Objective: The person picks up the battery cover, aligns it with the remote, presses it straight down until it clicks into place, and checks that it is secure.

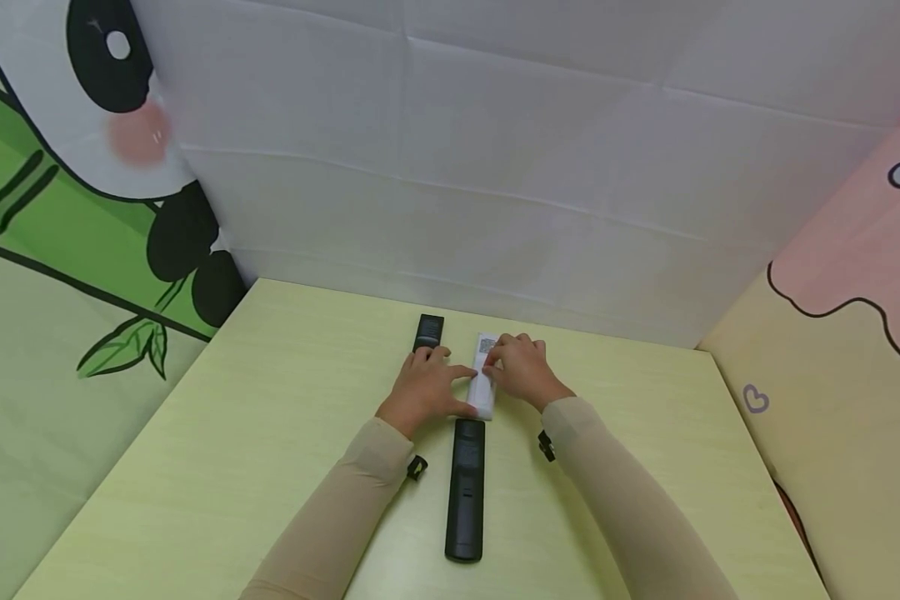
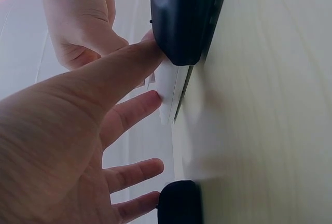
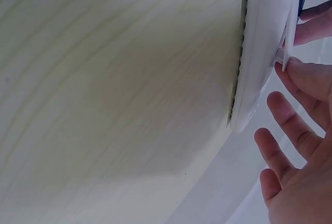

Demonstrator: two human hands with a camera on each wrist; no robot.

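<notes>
A white remote control (image 1: 482,400) lies back up on the table, a printed code label near its far end. My right hand (image 1: 523,369) pinches its thin white battery cover (image 3: 291,24) between thumb and forefinger; the cover stands tilted up from the back. On the other side, my left hand (image 1: 426,387) touches the white remote with thumb and forefinger stretched out, the thumb at the near end. The other left fingers lie over the near part of a black remote (image 1: 428,330). A longer black remote (image 1: 465,492) lies just below the white one.
The pale wooden table (image 1: 630,467) meets a white cloth backdrop (image 1: 495,208) at its far edge. Printed cartoon panels stand on the left and right. Small black wrist devices (image 1: 417,467) sit by both cuffs.
</notes>
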